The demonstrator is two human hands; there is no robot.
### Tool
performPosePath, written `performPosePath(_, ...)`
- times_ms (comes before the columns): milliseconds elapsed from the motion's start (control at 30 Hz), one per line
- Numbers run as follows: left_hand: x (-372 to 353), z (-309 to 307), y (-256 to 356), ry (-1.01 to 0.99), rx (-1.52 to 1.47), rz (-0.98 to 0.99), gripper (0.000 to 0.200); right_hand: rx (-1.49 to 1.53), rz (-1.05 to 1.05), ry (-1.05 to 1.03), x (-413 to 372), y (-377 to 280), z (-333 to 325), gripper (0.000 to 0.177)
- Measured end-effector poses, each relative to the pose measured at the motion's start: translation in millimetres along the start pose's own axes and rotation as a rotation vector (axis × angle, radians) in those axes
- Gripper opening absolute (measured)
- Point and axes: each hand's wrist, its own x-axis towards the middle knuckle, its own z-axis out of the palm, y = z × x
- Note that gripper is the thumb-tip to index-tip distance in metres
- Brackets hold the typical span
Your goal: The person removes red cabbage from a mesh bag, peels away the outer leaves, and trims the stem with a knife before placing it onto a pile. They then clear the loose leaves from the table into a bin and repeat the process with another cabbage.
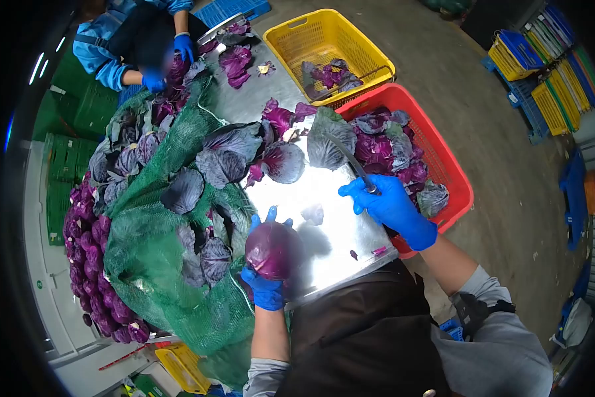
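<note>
My left hand (265,291), in a blue glove, is wrapped round a peeled red cabbage (271,250) above the near edge of the metal table (337,238). In my blue-gloved right hand (393,206) is the handle of a knife (351,159) with a curved blade. The blade points away from me, over the table and beside a large loose cabbage leaf (330,140). More outer leaves (228,155) lie left of the blade, partly on a green mesh net (158,245). A small leaf scrap (313,214) rests between my hands.
A red crate (466,178) of cabbage leaves stands right of the table, with a yellow crate (277,33) behind it. Peeled cabbages (89,264) are piled at far left. Across the table, a co-worker in blue gloves (183,46) handles cabbage.
</note>
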Motion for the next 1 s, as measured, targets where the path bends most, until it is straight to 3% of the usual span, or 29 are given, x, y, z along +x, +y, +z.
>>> performPosePath(33, 3, -1, -2, 0.004, 0.000, 0.005, 0.098, 0.153, -0.035, -0.072, -2, -11, 5, 0.023)
performPosePath(67, 7, -6, -6, -0.196, 0.018, 0.062, 0.100, 0.309, -0.066, -0.143, -7, -25, 12, 0.030)
performPosePath(100, 10, -10, -9, -0.397, 0.039, 0.114, 0.102, 0.004, -0.125, -0.203, -14, -44, 23, 0.047)
performPosePath(167, 18, -10, -13, -0.383, 0.212, 0.143, 0.110, -0.582, -0.182, -0.321, -24, -82, 43, 0.055)
performPosePath(200, 18, -8, -16, -0.339, 0.216, 0.136, 0.111, -0.582, -0.181, -0.314, -22, -78, 46, 0.055)
performPosePath(267, 18, -7, -20, -0.294, 0.219, 0.125, 0.112, -0.467, -0.405, -0.183, -16, -53, 51, 0.051)
performPosePath(300, 21, -12, -20, -0.332, 0.208, 0.129, 0.111, -0.470, -0.406, -0.184, -12, -39, 46, 0.051)
performPosePath(367, 19, -21, -21, -0.360, 0.198, 0.134, 0.110, -0.046, -0.210, -0.265, -7, -15, 28, 0.040)
performPosePath(433, 15, -26, -25, -0.497, -0.180, 0.089, 0.093, 0.019, -0.183, -0.197, -8, -14, 10, 0.036)
performPosePath(467, 20, -34, -23, -0.284, -0.735, -0.137, 0.078, 0.085, -0.157, -0.125, -8, -14, 3, 0.033)
performPosePath(500, 22, -36, -23, -0.279, -0.737, -0.126, 0.078, 0.087, -0.155, -0.135, -7, -17, -3, 0.033)
performPosePath(567, 26, -35, -23, -0.544, -0.424, -0.054, 0.069, -0.354, -0.179, 0.069, -3, -22, -12, 0.046)
performPosePath(600, 25, -35, -24, -0.540, -0.422, -0.051, 0.069, -0.351, -0.178, 0.065, -3, -21, -5, 0.046)
performPosePath(667, 23, -32, -26, -0.498, -0.247, -0.035, 0.063, -0.483, -0.425, 0.064, -2, -19, 19, 0.059)
performPosePath(700, 23, -28, -29, -0.480, -0.164, -0.024, 0.061, -0.210, -0.150, -0.183, -8, -45, 23, 0.066)
performPosePath(733, 21, -22, -35, -0.227, 0.079, 0.035, 0.062, -0.102, -0.124, -0.231, -11, -51, 33, 0.063)
performPosePath(767, 18, -19, -34, -0.227, 0.079, 0.035, 0.062, 0.007, -0.097, -0.279, -14, -53, 43, 0.061)
performPosePath(833, 13, -15, -30, -0.404, -0.450, -0.058, 0.078, -0.046, -0.174, -0.239, -13, -26, 53, 0.057)
performPosePath(867, 14, -19, -28, -0.159, -0.419, -0.082, 0.070, -0.101, -0.249, -0.201, -12, -22, 56, 0.054)
performPosePath(900, 14, -21, -24, -0.159, -0.422, -0.081, 0.070, -0.103, -0.249, -0.202, -12, -22, 54, 0.054)
performPosePath(967, 11, -21, -18, -0.169, -0.155, -0.036, 0.070, -0.155, -0.224, -0.235, -15, -32, 46, 0.049)
performPosePath(1000, 5, -12, -14, -0.135, -0.113, -0.040, 0.070, -0.241, -0.330, -0.215, -16, -51, 43, 0.048)
